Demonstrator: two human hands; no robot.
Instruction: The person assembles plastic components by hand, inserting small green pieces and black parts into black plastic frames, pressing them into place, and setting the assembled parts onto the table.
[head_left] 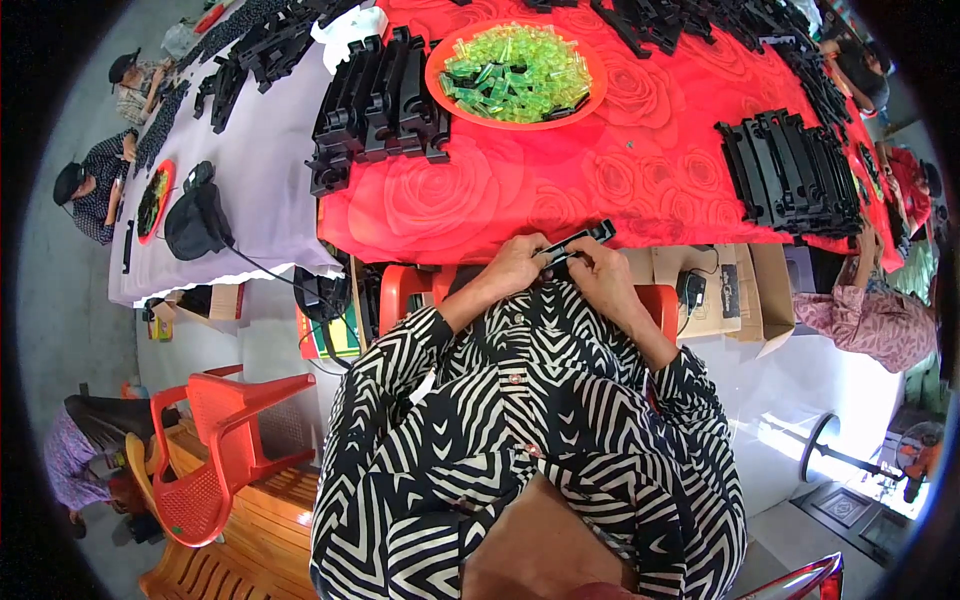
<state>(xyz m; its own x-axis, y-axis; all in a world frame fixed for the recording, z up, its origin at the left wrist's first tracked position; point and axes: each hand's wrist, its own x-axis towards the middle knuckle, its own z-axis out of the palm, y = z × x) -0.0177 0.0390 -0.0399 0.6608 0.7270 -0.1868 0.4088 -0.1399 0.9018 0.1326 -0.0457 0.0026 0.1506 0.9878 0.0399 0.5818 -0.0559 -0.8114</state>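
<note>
At the near edge of the red table, my left hand (517, 264) and my right hand (604, 280) both grip one long black plastic part (580, 242). It lies slanted between them, its far end rising to the right. The fingers of both hands are closed on it; what the fingertips press is too small to make out. Beyond them stands an orange-red round tray (434, 92) heaped with small translucent yellow-green pieces (520, 70). A stack of black plastic parts (380, 100) is left of the tray, and a neat row of similar parts (790, 170) lies to the right.
The red rose-patterned cloth (430, 200) covers the table. To the left, a lilac-covered table (270, 200) holds a black bag (195, 222). Red plastic chairs (225, 440) and a wooden bench (265, 510) stand at lower left. Cardboard boxes (765, 295) sit under the table. Several people work nearby.
</note>
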